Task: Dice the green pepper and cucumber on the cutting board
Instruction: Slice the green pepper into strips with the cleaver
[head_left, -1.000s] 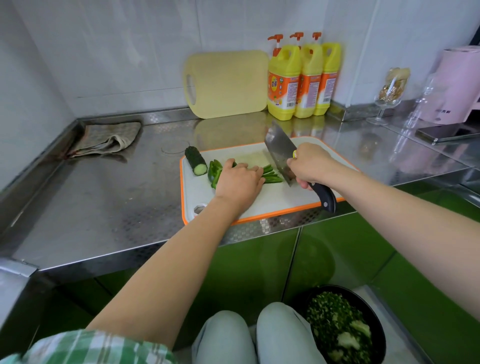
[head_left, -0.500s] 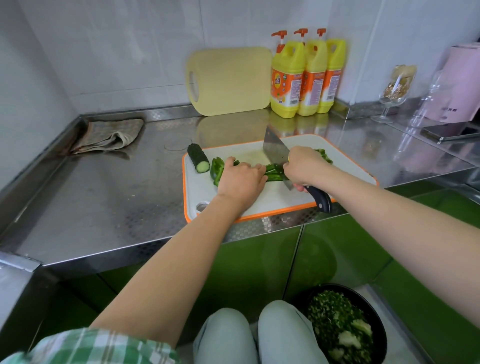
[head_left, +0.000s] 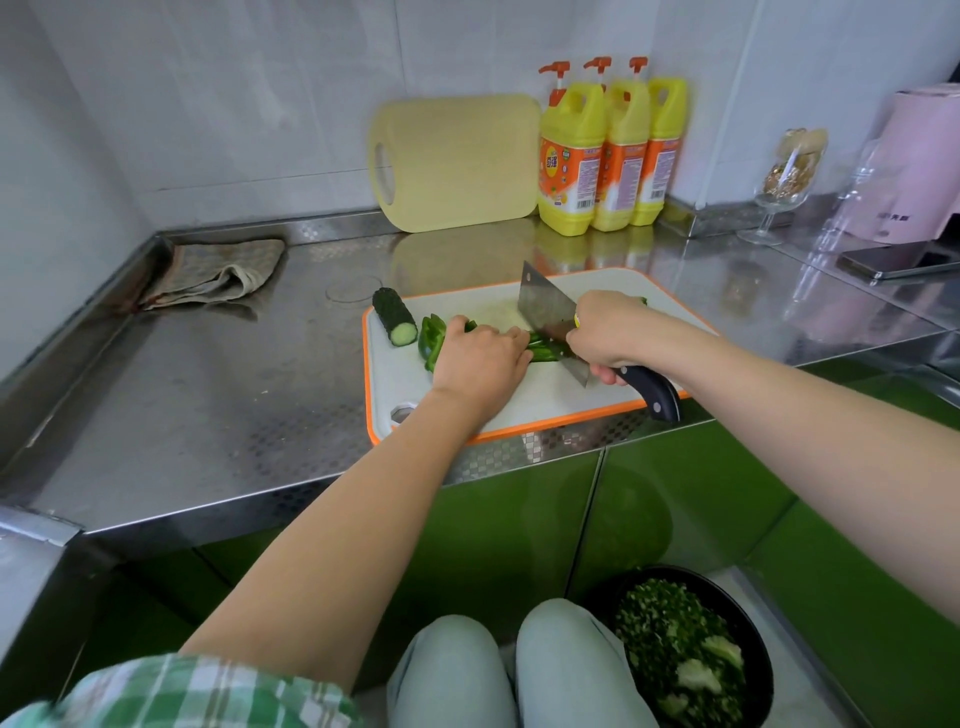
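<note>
Under curled left fingers (head_left: 511, 339), green pepper (head_left: 431, 338) on the cutting board (head_left: 519, 402); right fingers (head_left: 605, 373) around the cleaver (head_left: 545, 306).

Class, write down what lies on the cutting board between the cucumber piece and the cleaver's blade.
In the head view, the green pepper lies there, held down by the left hand, between cucumber and cleaver.

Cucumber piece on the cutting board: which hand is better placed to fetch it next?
Left, probably. The left hand holds down the green pepper right beside the cucumber piece, on its side of the cutting board; the right hand grips the cleaver, farther off.
</note>
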